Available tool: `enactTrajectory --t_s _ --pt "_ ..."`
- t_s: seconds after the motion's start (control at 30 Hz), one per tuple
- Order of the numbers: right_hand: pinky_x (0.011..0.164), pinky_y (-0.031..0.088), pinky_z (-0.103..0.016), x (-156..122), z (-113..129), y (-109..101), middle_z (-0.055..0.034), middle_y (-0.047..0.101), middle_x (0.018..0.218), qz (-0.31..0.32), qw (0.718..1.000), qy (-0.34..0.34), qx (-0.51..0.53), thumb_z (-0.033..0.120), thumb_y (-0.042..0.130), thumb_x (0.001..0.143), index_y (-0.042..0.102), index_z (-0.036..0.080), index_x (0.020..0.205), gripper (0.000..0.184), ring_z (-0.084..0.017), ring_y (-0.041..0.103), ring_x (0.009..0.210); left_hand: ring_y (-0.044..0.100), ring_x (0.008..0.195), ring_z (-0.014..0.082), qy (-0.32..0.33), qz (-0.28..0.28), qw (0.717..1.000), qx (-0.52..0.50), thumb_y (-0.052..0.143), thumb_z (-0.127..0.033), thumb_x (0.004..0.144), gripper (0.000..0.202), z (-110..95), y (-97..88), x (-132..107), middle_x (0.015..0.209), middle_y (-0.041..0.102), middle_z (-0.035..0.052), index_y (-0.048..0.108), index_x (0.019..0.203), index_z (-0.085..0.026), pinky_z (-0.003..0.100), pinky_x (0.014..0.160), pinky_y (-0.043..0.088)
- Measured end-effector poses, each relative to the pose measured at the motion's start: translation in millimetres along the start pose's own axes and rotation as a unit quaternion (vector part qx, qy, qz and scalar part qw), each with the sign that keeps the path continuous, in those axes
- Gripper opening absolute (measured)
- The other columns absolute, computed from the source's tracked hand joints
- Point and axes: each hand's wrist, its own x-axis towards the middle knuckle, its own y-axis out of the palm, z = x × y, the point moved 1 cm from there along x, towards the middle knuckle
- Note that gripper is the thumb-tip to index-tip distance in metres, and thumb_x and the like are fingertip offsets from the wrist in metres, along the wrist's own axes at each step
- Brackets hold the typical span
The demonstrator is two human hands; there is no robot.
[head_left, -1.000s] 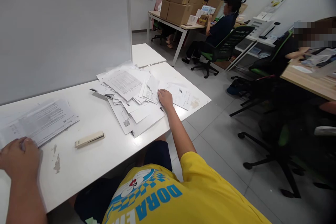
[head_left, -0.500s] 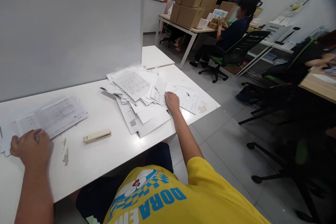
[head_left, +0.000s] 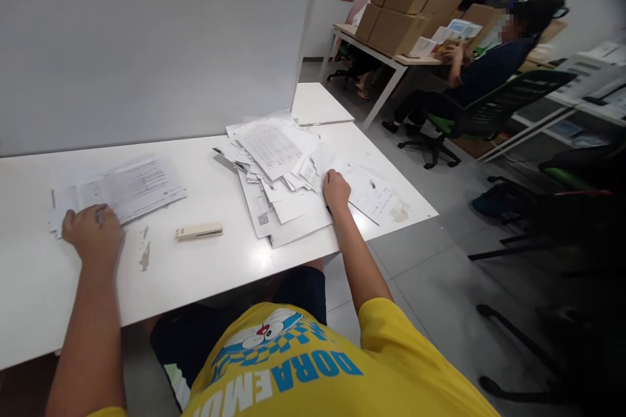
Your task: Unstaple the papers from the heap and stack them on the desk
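My left hand [head_left: 94,233] rests on the near left edge of a stack of printed papers [head_left: 137,187], its fingers apart on the sheets and tabletop. My right hand [head_left: 337,192] is at the right side of a messy paper pile [head_left: 271,146], fingers curled together at the sheets' edge. Its fingertips are partly hidden, but it seems to pinch paper there. Between the two heaps lies a cream stapler [head_left: 199,231], touched by neither hand. To the right of my right hand lies a sheet with handwriting [head_left: 374,192].
A grey partition [head_left: 147,39] rises behind the white table [head_left: 235,267]. Beyond the table's right end are grey floor tiles, an office chair [head_left: 493,104] with a seated person, and a desk with stacked cardboard boxes [head_left: 391,29]. More dark chairs stand at the right.
The view has turned slightly left, so the table and papers appear further right. Both hands stay at their paper heaps; the stapler has not moved on the table.
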Motion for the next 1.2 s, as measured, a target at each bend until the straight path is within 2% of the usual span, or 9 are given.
enactTrajectory --t_s 0.2,0.43,0.57,0.67,0.8,0.93,1.0,1.07,1.2 --pt "0.077 0.041 -0.034 -2 -13 -8 -0.0096 0.067 0.088 -0.082 0.983 0.088 0.138 0.022 0.04 0.094 0.064 0.016 0.105 0.027 -0.023 0.06 0.082 0.034 0.139 0.0332 0.007 -0.045 0.999 -0.008 0.046 -0.035 0.094 0.047 1 1.9 -3 0.126 0.062 0.0147 0.06 0.117 0.004 0.051 0.121 0.018" --pt "0.068 0.047 -0.029 -74 18 -27 0.0032 0.053 0.068 -0.136 0.868 0.104 0.467 0.038 0.053 0.086 0.059 0.019 0.09 0.02 -0.014 0.054 0.064 0.027 0.145 0.0323 0.028 -0.1 0.994 -0.017 0.046 -0.026 0.092 0.026 -16 -8.7 -16 0.13 0.062 0.0111 0.063 0.105 -0.011 0.059 0.121 0.017" --pt "0.064 0.052 -0.029 -174 67 -41 -0.0009 0.066 0.075 0.004 0.883 -0.06 0.466 0.036 0.057 0.091 0.065 0.022 0.093 0.017 -0.016 0.063 0.067 0.041 0.141 0.0316 0.036 0.054 0.965 -0.255 0.059 -0.048 0.087 0.036 -80 -17.4 -114 0.13 0.064 0.0138 0.068 0.104 -0.016 0.052 0.122 0.022" --pt "0.084 0.059 -0.035 -232 102 -41 -0.005 0.076 0.092 0.164 0.82 -0.265 0.479 0.027 0.052 0.096 0.069 0.025 0.102 0.018 -0.02 0.073 0.087 0.068 0.105 0.0274 -0.015 0.139 0.936 -0.323 0.036 -0.065 0.094 0.064 -115 -7.4 -191 0.12 0.07 0.0142 0.057 0.133 -0.019 0.049 0.097 0.052" --pt "0.112 0.047 -0.042 -256 128 -29 -0.0062 0.075 0.119 0.322 0.713 -0.426 0.455 0.022 0.046 0.099 0.068 0.025 0.114 0.027 -0.018 0.07 0.114 0.065 0.114 0.0308 -0.241 0.169 0.777 -0.557 0.041 -0.079 0.084 0.079 -114 1.2 -231 0.122 0.07 0.0152 0.058 0.132 -0.018 0.046 0.1 0.052" --pt "0.116 0.043 -0.041 -252 130 -24 -0.006 0.073 0.123 0.36 0.641 -0.511 0.445 0.014 0.037 0.1 0.07 0.023 0.115 0.037 -0.016 0.063 0.126 0.063 0.119 0.0313 -0.235 0.165 0.829 -0.481 0.075 -0.058 0.072 0.067 -89 3.2 -228 0.12 0.071 0.0125 0.063 0.125 -0.018 0.047 0.106 0.048" --pt "0.118 0.041 -0.043 -244 126 -26 -0.0038 0.073 0.124 0.312 0.666 -0.497 0.46 0.012 0.037 0.099 0.069 0.027 0.118 0.04 -0.016 0.062 0.127 0.065 0.114 0.0316 -0.205 0.133 0.872 -0.423 0.071 -0.059 0.075 0.057 -77 3.1 -229 0.112 0.073 0.0127 0.069 0.113 -0.017 0.049 0.106 0.048" --pt "0.119 0.038 -0.048 -230 118 -26 -0.0037 0.068 0.132 0.208 0.753 -0.411 0.471 0.016 0.043 0.099 0.065 0.031 0.125 0.037 -0.019 0.058 0.132 0.066 0.112 0.0314 -0.179 0.068 0.907 -0.375 0.07 -0.058 0.076 0.049 -67 2.2 -231 0.104 0.075 0.0125 0.072 0.101 -0.016 0.049 0.105 0.048" --pt "0.119 0.034 -0.055 -199 94 -18 -0.0096 0.045 0.155 0.123 0.856 -0.199 0.461 0.034 0.063 0.093 0.043 0.032 0.147 0.058 -0.028 0.04 0.146 0.069 0.102 0.0308 -0.131 -0.042 0.924 -0.358 0.075 -0.058 0.07 0.045 -53 3.0 -231 0.091 0.075 0.0106 0.074 0.089 -0.017 0.048 0.101 0.053"
